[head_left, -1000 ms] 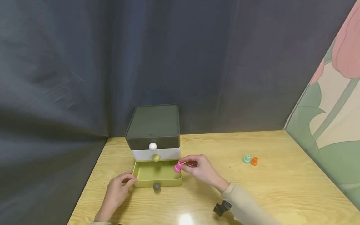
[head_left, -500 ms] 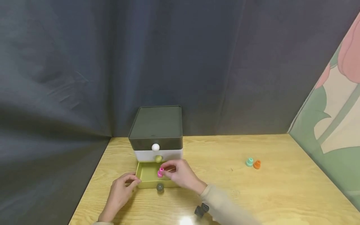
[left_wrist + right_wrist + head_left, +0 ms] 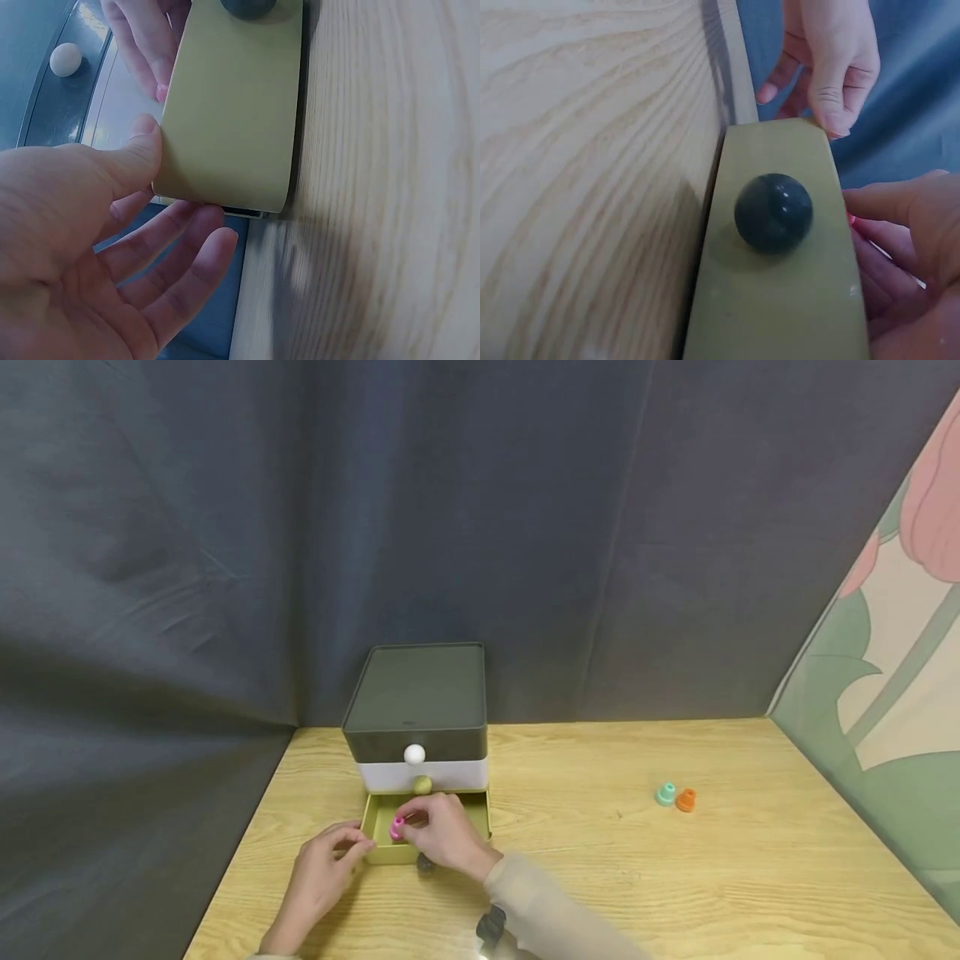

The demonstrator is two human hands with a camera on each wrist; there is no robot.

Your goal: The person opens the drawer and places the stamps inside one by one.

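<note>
In the head view a small pink stepped, bell-shaped piece is pinched between the thumb and fingers of my right hand, low inside the pulled-out yellow-green bottom drawer. Only a sliver of the pink piece shows in the left wrist view. My left hand holds the drawer's left front corner, thumb on the upper edge and fingers by the side wall. The right wrist view shows the drawer's dark round knob just beside my right hand.
Above the drawer sits the rest of the cabinet, dark-topped, with a white knob and a yellow-green knob. A mint piece and an orange piece stand together at right on the wooden table. Dark curtain hangs behind.
My right hand has carried the pink piece leftward from the drawer's right side and lowered it into the drawer's left part. My left hand stays at the corner.
</note>
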